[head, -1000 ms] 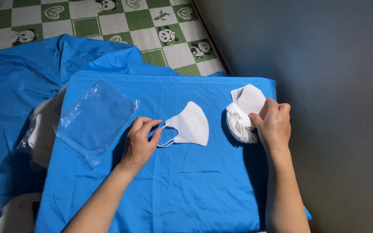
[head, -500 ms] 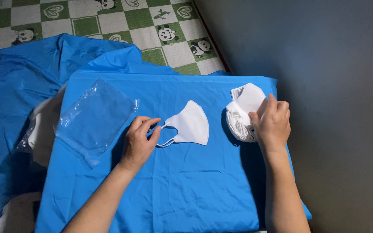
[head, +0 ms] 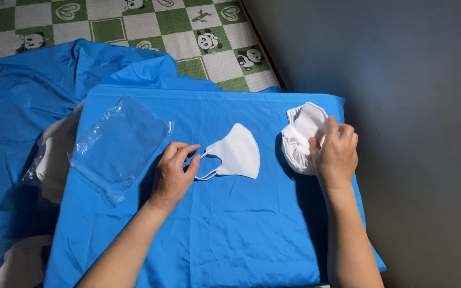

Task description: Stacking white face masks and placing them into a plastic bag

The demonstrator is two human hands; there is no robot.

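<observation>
A folded white face mask (head: 237,152) lies flat on a blue plastic sheet (head: 214,234). My left hand (head: 173,173) pinches the mask's ear loop at its left edge. My right hand (head: 335,152) rests on a stack of white masks (head: 300,136) at the sheet's right side, fingers curled over the top one. Left of my left hand lies a clear plastic bag (head: 118,141), flat and see-through.
More blue plastic (head: 17,101) is bunched at the left, with white bundles (head: 54,154) partly under it. A green and white checkered mat (head: 134,26) with cartoon animals lies beyond. A dark grey floor (head: 417,133) runs along the right.
My left hand's fingers have closed on the mask's ear loop. My right hand has shifted slightly on the stack. The mask stays in place.
</observation>
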